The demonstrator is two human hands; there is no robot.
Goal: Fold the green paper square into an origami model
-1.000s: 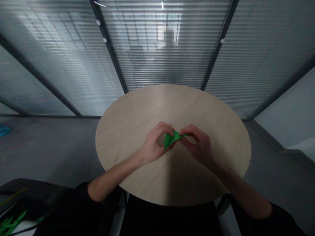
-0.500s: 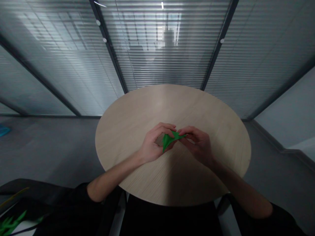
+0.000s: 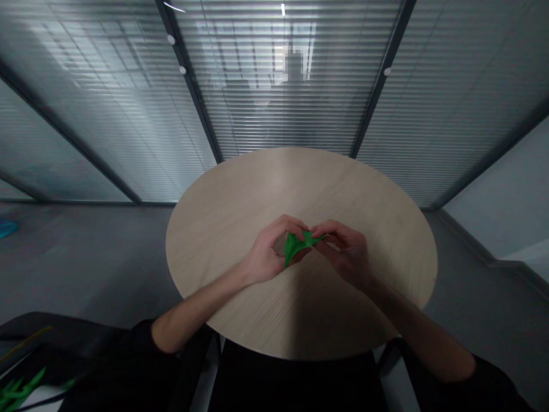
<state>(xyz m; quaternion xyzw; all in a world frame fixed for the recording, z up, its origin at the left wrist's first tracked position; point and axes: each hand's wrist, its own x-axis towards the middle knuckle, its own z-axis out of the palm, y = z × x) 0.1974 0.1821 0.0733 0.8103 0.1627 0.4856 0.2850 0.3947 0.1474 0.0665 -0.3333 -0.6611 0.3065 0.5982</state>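
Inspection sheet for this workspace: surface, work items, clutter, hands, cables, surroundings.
Surface: round wood-grain table, shadow across its near part.
Work items: folded green piece, material unclear.
Clutter: green item lower left; blue item on the floor.
Hands: left hand and right hand both hold the green piece in their fingers.
Cables: thin dark strand lower left, cannot tell if cable.
Surroundings: slatted blinds beyond the table, grey floor.

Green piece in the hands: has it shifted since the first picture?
Yes, slightly: the lower tip of the green piece is a little closer to the near edge of the table.
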